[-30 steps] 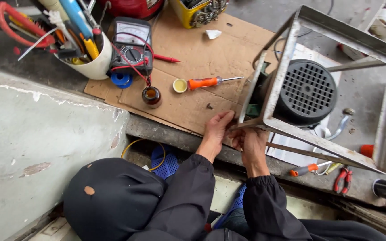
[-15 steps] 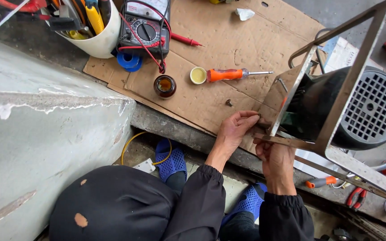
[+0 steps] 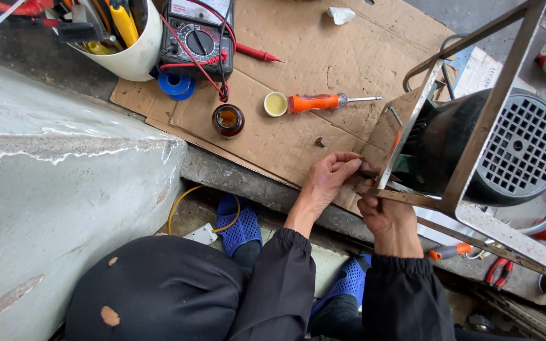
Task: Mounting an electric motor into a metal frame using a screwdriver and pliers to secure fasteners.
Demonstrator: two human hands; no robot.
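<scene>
A metal angle-iron frame [image 3: 475, 218] holds a black electric motor [image 3: 456, 151] with a round fan grille. It stands tilted at the right edge of a cardboard sheet [image 3: 349, 57]. My left hand [image 3: 327, 180] pinches a small dark fastener at the frame's lower left corner. My right hand [image 3: 388, 221] grips the frame's bottom bar just under that corner, its fingers curled from below. An orange-handled screwdriver [image 3: 316, 102] lies on the cardboard above my left hand. A small loose screw [image 3: 319, 142] lies closer still.
On the cardboard lie a yellow-filled lid [image 3: 275, 104], a brown glass jar [image 3: 228, 120], a multimeter [image 3: 200, 35] with red leads and a blue tape roll [image 3: 177, 85]. A white tool bucket [image 3: 135, 53] stands at the back left. A concrete slab [image 3: 52, 189] fills the left. Red pliers [image 3: 497, 271] lie under the frame.
The view has drawn closer and shifted left. Both hands have stayed at the frame's corner, and my left fingers have closed onto the fastener there.
</scene>
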